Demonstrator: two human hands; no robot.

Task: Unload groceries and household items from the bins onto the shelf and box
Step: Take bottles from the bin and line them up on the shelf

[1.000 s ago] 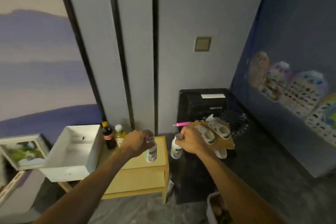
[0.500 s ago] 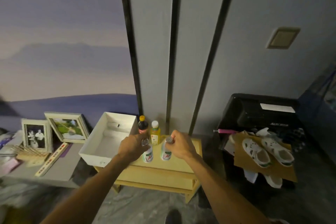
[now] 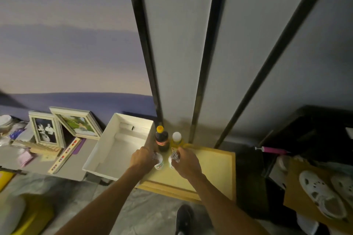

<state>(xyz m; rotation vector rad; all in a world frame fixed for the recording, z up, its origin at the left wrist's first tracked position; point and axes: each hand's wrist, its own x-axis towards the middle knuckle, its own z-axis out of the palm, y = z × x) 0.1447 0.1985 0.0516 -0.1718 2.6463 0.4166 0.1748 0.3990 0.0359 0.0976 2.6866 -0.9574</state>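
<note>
Two small white bottles with foil tops stand side by side on the yellow shelf (image 3: 215,170). My left hand (image 3: 142,159) grips the left small bottle (image 3: 159,163) from its left side. My right hand (image 3: 186,162) is closed on the right small bottle (image 3: 172,158) near its top. Just behind them, against the wall, stand a dark cola bottle (image 3: 161,139) with a yellow cap and a yellow bottle (image 3: 176,139) with a white cap. An open white box (image 3: 107,150) sits touching the shelf's left side, with nothing visible inside.
Two framed photos (image 3: 63,129), a ruler and small clutter lie on a low grey surface at the left. A black cabinet (image 3: 313,129) stands at the right, with white clogs (image 3: 322,194) on cardboard and a pink pump (image 3: 273,150). My shoe (image 3: 184,217) is on the floor below.
My view swung left and closer to the shelf. Both hands carried the two small bottles from beside the black cabinet onto the shelf top, lowering them in front of the cola and yellow bottles.
</note>
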